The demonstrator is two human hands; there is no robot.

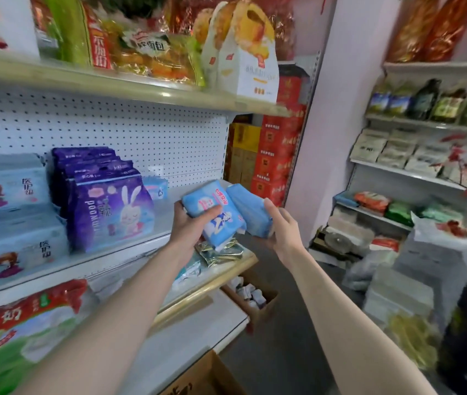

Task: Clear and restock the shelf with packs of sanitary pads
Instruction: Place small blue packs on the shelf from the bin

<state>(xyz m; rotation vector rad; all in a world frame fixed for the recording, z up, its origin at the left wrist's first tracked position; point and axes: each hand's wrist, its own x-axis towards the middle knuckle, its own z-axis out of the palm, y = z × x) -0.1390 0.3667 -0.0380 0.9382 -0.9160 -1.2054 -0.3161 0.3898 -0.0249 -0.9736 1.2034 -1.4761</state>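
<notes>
Your left hand (191,223) grips a soft light-blue printed pack of pads (218,215), and your right hand (280,228) grips a second, plainer blue pack (248,212) touching it. You hold both just off the bare right end of the white metal shelf (166,208), beside the purple rabbit packs (112,206), seemingly ready to place them there.

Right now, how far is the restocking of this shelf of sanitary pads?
Done: purple rabbit packs and pale blue packs stand in rows on the left of the middle shelf. In hand: the left hand grips one light blue pack, the right hand a second pack, before the shelf's right end. Left: that end holds only a small blue pack at the back, so it likely still needs filling.
</notes>
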